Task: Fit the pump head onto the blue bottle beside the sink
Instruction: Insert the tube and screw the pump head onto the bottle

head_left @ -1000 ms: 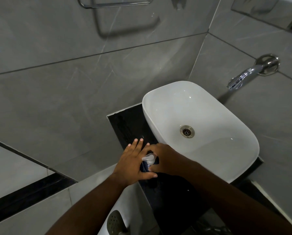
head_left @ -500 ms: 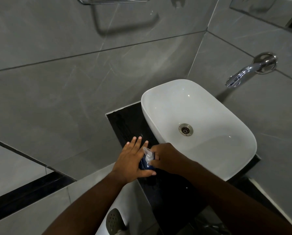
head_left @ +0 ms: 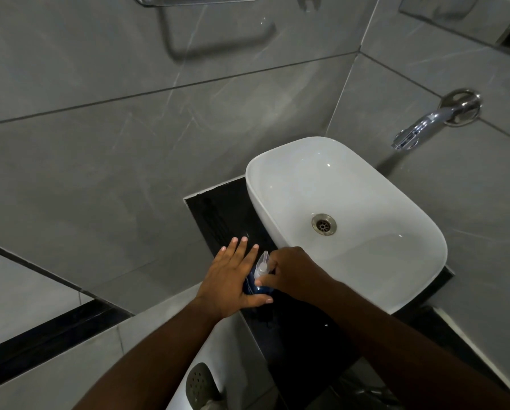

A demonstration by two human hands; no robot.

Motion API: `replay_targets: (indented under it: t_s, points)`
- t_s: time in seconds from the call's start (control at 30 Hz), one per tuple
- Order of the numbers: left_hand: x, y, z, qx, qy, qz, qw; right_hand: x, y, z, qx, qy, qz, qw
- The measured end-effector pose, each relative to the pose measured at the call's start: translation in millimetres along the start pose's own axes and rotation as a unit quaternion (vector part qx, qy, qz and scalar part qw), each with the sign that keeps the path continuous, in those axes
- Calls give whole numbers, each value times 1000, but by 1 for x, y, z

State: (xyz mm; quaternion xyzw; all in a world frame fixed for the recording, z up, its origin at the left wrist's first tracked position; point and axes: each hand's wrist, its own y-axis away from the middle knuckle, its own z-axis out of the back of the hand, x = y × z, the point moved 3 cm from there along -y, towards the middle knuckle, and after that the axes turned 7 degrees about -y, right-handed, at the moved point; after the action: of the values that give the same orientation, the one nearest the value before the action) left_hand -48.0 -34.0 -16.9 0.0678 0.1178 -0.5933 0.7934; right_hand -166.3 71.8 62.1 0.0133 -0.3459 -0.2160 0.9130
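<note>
On the dark counter [head_left: 218, 208] just beside the sink [head_left: 425, 255], the left hand [head_left: 230, 279] braces the blue bottle [head_left: 255, 288] while the right hand [head_left: 295, 273], gripping the pump head [head_left: 261, 264], has turned its nozzle from sideways toward the wall, suggesting tightening is underway.

Grey marbled wall tiles [head_left: 129, 161] surround a black counter [head_left: 218, 208], white basin [head_left: 395, 261] and chrome wall spout [head_left: 416, 130].
</note>
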Motion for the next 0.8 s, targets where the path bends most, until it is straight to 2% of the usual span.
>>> replay_targets:
  t_s: [0.13, 0.27, 0.47, 0.67, 0.8]
  points:
    - [-2, -2, 2, -3, 1, -3, 1000, 3, 2, -1, -2, -17, 38, 999]
    - [-1, -1, 1, 7, -9, 1, 1000, 0, 0, -1, -23, 27, 10, 999]
    - [-1, -1, 1, 4, -6, 0, 1000, 4, 6, -6, -40, -38, 31, 998]
    - [0, -2, 0, 5, -11, 4, 1000, 2, 4, -1, -33, -19, 3, 999]
    - [0, -2, -1, 2, -6, 3, 1000, 8, 5, 2, -6, -27, 54, 998]
